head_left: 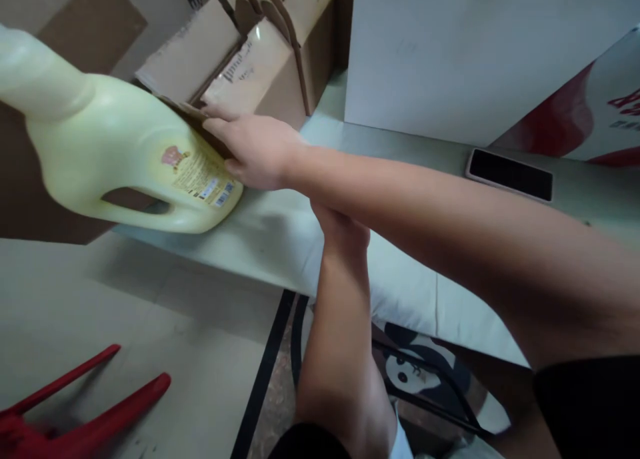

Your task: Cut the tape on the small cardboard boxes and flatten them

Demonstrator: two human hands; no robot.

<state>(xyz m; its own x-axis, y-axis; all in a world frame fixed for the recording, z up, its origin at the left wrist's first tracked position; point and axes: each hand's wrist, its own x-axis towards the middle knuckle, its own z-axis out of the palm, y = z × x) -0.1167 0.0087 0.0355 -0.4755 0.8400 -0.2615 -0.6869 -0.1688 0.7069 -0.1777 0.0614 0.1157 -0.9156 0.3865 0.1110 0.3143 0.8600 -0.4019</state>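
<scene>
No wording legible. Yellow bottle (125,139): pink emblem over fine print, too small. Open carton (255,79): dark print, blurred. Large carton (165,19): black fork-like mark. Red-and-white panel (575,112): red characters, cut off at right edge.

Right sleeve (593,405) black, plain, short; left sleeve (310,443) matching black; forearms (343,312) bare, slender.

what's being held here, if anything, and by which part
It cannot be told: the right hand is at the base end of the yellow bottle, its grip unclear, and the left hand is mostly hidden behind the right forearm.
</scene>
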